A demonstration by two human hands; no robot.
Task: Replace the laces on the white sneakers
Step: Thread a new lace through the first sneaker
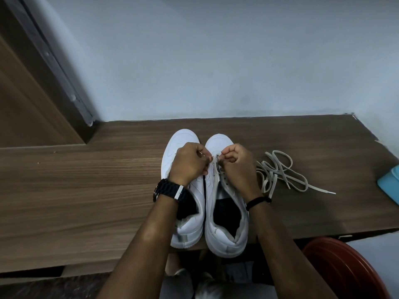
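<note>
Two white sneakers stand side by side on the wooden table, toes pointing away from me. The left sneaker lies partly under my left wrist. My left hand and my right hand meet over the front eyelets of the right sneaker. Both hands pinch something small and pale there, seemingly a lace end; the fingers hide most of it. The lower eyelets of the right sneaker look bare. A loose pile of off-white laces lies on the table just right of my right hand.
A pale wall rises behind the table, with a brown door frame at the left. A light blue object sits at the table's right edge. A red-brown round stool or bucket stands below the table at bottom right.
</note>
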